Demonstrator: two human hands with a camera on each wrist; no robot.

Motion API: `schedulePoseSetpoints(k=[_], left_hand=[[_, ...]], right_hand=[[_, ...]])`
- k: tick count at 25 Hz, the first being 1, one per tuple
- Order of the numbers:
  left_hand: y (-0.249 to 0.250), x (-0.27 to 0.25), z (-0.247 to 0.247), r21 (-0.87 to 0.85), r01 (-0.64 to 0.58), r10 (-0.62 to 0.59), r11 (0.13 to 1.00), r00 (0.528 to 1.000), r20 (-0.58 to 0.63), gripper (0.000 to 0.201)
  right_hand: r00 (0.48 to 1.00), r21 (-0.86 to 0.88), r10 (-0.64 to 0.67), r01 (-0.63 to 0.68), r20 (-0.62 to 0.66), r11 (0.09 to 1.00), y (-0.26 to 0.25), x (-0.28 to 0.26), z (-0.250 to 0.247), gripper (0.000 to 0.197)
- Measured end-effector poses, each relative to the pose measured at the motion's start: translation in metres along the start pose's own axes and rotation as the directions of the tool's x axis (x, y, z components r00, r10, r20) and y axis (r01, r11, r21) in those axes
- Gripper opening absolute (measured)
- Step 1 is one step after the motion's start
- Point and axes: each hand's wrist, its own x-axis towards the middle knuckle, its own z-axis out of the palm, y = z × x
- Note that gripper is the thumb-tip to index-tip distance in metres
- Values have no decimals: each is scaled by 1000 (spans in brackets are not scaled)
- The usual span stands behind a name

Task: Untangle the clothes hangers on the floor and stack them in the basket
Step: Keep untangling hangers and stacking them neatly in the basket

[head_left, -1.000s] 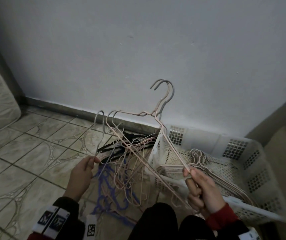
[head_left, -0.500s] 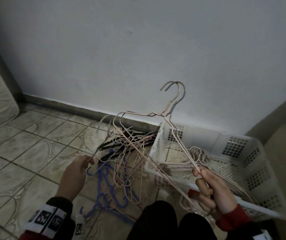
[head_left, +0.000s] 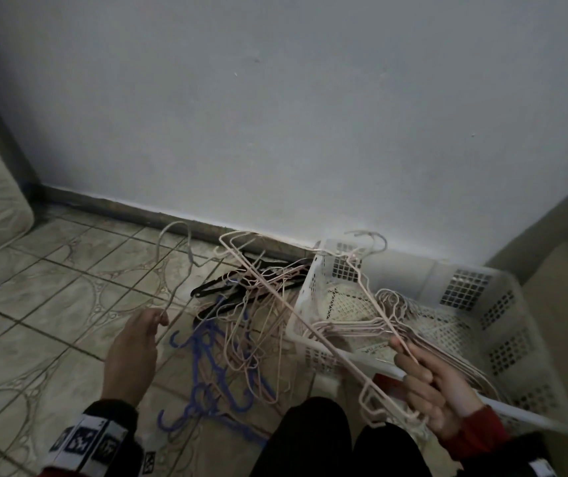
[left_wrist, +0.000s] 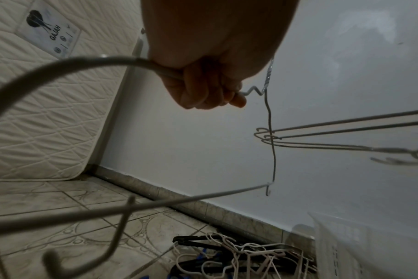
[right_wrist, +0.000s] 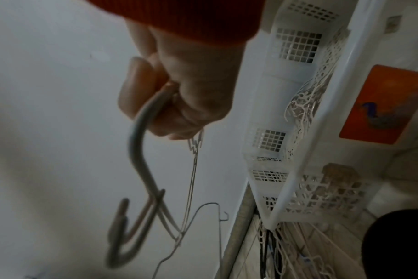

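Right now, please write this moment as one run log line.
left hand: grips grey wire hanger | right hand: grips pink hangers over basket | floor pile: tangled

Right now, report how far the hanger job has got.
Partly done. A stack of pale hangers already lies in the white basket. In hand: the right hand grips pink wire hangers over the basket rim, and the left hand holds one grey wire hanger. A tangle of pink, blue and black hangers remains on the floor.
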Motion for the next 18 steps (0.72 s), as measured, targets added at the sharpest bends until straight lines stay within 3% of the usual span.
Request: schedulePoseSetpoints(k=[2, 3, 4, 6, 8, 9, 11, 13, 14, 16, 18], left_hand=[[3, 2, 0, -1, -11, 11, 1000, 999, -32, 21], [4, 3, 0, 15, -3, 3, 1000, 999, -41, 20], [5, 4, 0, 35, 9, -7, 999, 999, -47, 20], [8, 5, -1, 74, 26, -23, 997, 999, -43, 19], [13, 7, -1, 110, 33, -30, 993, 999, -24, 19], [15, 8, 0, 120, 29, -27, 992, 999, -17, 20], [21, 10, 1, 112, -9, 10, 994, 1000, -11, 23], [29, 11, 0, 101, -71, 74, 992, 997, -19, 25], [33, 12, 0, 123, -116, 120, 986, 992, -29, 25], [42, 16, -1, 212, -192, 204, 958, 978, -33, 28], [53, 26, -4, 299, -225, 229, 927, 973, 20, 31]], right_hand=[[1000, -48, 9, -8, 15, 999, 3, 1, 6, 45], [995, 8, 91, -92, 49, 996, 3, 2, 13, 40], [987, 8, 158, -158, -29, 987, -2, -2, 12, 47], [957, -181, 66, -121, -284, 976, -10, -11, 14, 45], [917, -333, -48, -95, -396, 938, -18, -17, 13, 16], [883, -430, -132, -86, -451, 899, -20, -17, 7, 15], [804, -711, -357, -112, -475, 694, -26, -19, -14, 26], [744, -913, -556, -185, -372, 364, -32, -22, -26, 26], [744, -946, -584, -240, -325, 220, -35, -25, -28, 28], [735, -944, -606, -317, -304, 88, -44, -28, -36, 24], [755, -954, -599, -295, -266, 51, -57, -35, -37, 22]])
